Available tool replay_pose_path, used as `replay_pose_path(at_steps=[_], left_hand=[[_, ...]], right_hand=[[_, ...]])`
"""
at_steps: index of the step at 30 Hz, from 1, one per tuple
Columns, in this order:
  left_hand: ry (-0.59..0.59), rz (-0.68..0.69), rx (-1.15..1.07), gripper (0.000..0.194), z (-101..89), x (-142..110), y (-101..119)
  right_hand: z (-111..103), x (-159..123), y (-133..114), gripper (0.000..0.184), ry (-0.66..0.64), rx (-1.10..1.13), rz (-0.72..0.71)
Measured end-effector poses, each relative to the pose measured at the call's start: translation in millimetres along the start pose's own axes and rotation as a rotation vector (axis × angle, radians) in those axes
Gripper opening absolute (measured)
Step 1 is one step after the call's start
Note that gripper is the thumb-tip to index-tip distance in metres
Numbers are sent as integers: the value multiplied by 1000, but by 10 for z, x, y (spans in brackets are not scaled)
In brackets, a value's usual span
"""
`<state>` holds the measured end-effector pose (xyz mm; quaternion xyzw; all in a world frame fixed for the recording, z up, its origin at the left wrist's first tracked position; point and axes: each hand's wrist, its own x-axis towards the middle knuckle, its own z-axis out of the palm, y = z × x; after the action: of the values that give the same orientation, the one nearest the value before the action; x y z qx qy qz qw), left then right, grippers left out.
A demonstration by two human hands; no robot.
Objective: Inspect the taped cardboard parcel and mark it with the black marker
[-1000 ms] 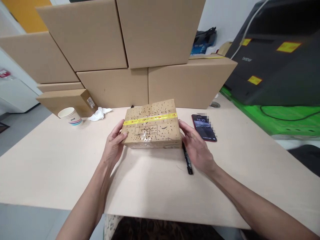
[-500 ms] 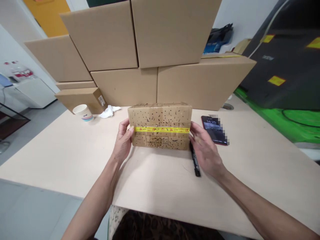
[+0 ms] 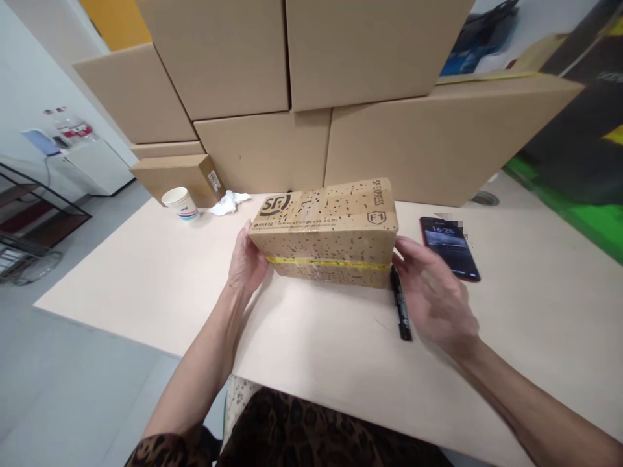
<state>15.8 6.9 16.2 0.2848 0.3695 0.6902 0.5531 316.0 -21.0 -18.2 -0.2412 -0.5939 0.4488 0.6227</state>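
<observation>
A small cardboard box (image 3: pixel 335 256) with dark speckles and a yellow tape strip is held in front of me, tilted so its printed top and its front both show. My left hand (image 3: pixel 248 259) grips its left end, with some fingers hidden behind it. At the right end, my right hand (image 3: pixel 433 288) has its fingers curled against the box's side, partly out of sight. A black marker (image 3: pixel 401 305) lies on the table between the box and my right palm.
On the pale table (image 3: pixel 146 279), a smartphone (image 3: pixel 450 248) lies to the right. A paper cup (image 3: pixel 180 203), crumpled tissue (image 3: pixel 230 202) and a flat carton (image 3: pixel 175 178) stand at the back left. Large stacked cartons (image 3: pixel 379 58) form a wall behind.
The box has been tipped and turned, so its printed top now shows with the taped front foreshortened. Both hands moved with it. My view has shifted left.
</observation>
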Motion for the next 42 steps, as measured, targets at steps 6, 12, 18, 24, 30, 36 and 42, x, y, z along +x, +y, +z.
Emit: replay_pose_path(at_steps=[6, 12, 18, 24, 30, 36, 42], left_hand=[[-101, 85, 31, 36, 19, -49, 54], [-293, 84, 157, 66, -16, -63, 96], [-144, 90, 206, 40, -52, -28, 8], [-44, -5, 267, 48, -16, -22, -74], [-152, 34, 184, 59, 1, -44, -32], [-188, 189, 180, 50, 45, -103, -4], [-105, 120, 268, 42, -43, -25, -115]], right_hand=[[15, -4, -9, 45, 50, -3, 82], [37, 54, -47, 43, 106, 11, 181], [8, 58, 95, 36, 136, 27, 304], [8, 19, 85, 37, 77, -17, 334], [-24, 18, 99, 44, 36, -13, 255], [-111, 88, 246, 34, 17, 65, 272], [-110, 58, 266, 36, 52, 19, 290]])
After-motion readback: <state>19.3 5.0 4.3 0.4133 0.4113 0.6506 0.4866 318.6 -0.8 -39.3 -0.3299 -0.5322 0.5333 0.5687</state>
